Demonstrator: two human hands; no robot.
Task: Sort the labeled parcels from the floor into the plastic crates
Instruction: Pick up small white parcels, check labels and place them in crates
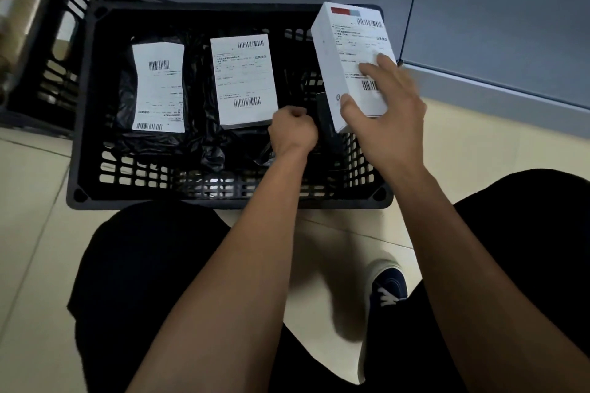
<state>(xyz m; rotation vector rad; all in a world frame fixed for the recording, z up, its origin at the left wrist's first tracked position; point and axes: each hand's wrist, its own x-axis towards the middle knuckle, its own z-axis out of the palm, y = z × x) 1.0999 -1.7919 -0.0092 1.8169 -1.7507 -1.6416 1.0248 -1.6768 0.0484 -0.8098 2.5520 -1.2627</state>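
Black-clad knees (137, 265) fill the bottom of the view, with a blue and white shoe (388, 289) on the pale tiled floor (28, 217) between them. Just beyond the knees sits the black plastic crate (223, 199), its slotted walls open to the floor below.

Over the crate's right end the right hand (388, 105) holds a white labeled box (352, 54), thumb on its near left edge and fingers (372, 68) spread across the label, the box tilted with its far end raised above the crate rim. Beside it, inside the crate toward the right, the left hand (292, 129) is curled into a fist; its fingers seem to pinch something dark, but what it is cannot be told. A dark object (327, 121) stands between the two hands, partly hidden.

At the crate's middle lies a flat parcel with a white label (244, 80), barcodes at its top and bottom. At the crate's left lies a black plastic bag parcel (158, 88) carrying a curled white label.

Left of the crate stands another black slotted crate (48, 51). Behind and to the right of the crate rises a grey cabinet (495, 9).
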